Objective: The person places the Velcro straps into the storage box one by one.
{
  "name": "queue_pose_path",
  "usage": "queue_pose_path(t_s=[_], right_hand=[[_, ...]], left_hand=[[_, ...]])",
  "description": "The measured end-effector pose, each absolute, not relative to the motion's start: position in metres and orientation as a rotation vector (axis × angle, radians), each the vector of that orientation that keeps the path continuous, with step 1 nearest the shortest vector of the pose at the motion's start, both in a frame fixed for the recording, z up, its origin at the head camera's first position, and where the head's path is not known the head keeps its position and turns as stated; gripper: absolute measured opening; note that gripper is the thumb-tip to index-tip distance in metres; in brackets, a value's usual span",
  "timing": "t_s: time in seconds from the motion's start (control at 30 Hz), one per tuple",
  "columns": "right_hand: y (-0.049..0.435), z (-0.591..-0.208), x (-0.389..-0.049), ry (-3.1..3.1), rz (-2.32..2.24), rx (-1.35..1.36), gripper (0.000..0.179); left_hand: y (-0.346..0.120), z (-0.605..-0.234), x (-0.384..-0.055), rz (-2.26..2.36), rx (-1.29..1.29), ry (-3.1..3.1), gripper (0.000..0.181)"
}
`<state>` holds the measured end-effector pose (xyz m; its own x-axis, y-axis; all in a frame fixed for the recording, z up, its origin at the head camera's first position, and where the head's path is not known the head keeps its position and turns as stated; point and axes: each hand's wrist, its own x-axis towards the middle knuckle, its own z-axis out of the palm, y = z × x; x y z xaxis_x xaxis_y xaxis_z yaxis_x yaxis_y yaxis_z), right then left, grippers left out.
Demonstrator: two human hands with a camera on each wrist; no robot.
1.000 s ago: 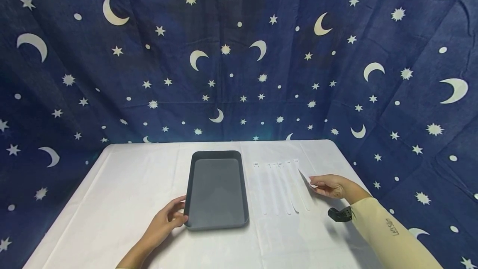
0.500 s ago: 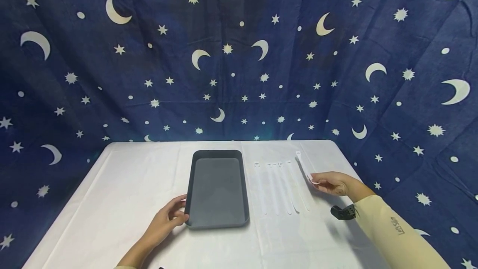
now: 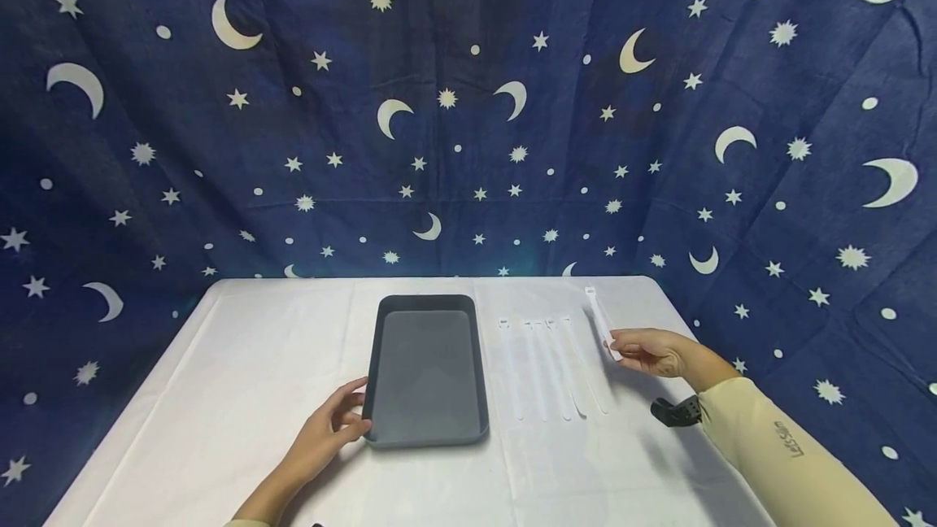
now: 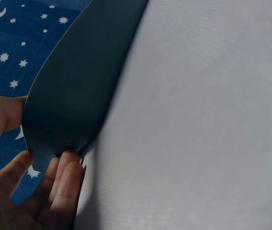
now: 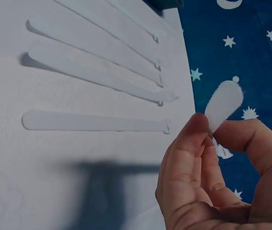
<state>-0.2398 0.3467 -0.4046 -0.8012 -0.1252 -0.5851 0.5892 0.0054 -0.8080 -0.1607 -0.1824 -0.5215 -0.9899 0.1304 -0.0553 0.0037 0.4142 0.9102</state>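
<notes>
In the head view my left hand (image 3: 333, 429) holds the near left corner of a dark grey baking tray (image 3: 372, 364). In the left wrist view its thumb and fingertips (image 4: 67, 184) meet the tray's rim and outer wall (image 4: 73, 81). My right hand (image 3: 647, 350) pinches a white hook-and-loop cable strap (image 3: 599, 315) by one end, with its slotted head pointing away, raised over the table's right side. The right wrist view shows the rounded strap end sticking out between thumb and fingers (image 5: 186, 148). Several like straps (image 3: 511, 372) lie side by side between tray and right hand.
A white cloth (image 3: 220, 397) covers the table, and a dark blue curtain (image 3: 329, 226) with moons and stars rises behind and at the right. On the table, the straps' slotted heads point toward the far edge.
My right hand has lifted the rightmost strap off the table and moved slightly up and away; the strap's head has come up with it. The left hand stays at the tray.
</notes>
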Motion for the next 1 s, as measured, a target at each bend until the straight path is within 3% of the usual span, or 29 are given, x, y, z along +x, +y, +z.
queue_pose_path(t_s=[0.4, 1.0], right_hand=[[0.337, -0.401, -0.234, 1.729, -1.904, 0.36, 0.025], [0.302, -0.399, -0.22, 1.715, -1.884, 0.182, 0.043]], left_hand=[[-0.181, -0.518, -0.158, 1.619, 0.102, 2.556, 0.068], [-0.177, -0.518, -0.156, 1.582, 0.072, 2.599, 0.068]])
